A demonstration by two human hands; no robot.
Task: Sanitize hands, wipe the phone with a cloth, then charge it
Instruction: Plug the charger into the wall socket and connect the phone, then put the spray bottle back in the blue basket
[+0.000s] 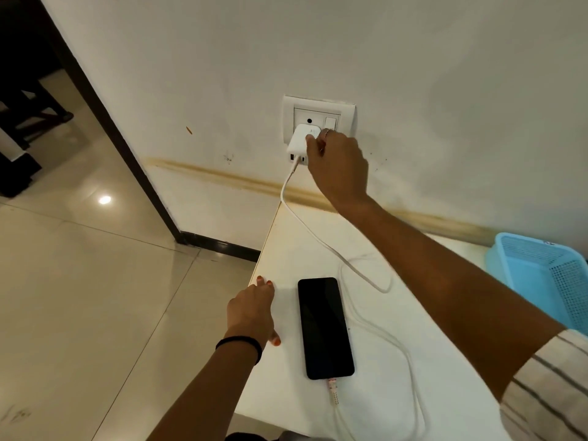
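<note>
The right hand covers the right side of the white charger and the lower right of the wall socket plate, so its fingertips and the switch's state cannot be made out. The charger's prongs are hidden against the plate. The blue basket is cut off by the right edge, its contents unseen. The white cable runs out past the bottom edge. The left hand hides its own palm and part of the tabletop edge.
</note>
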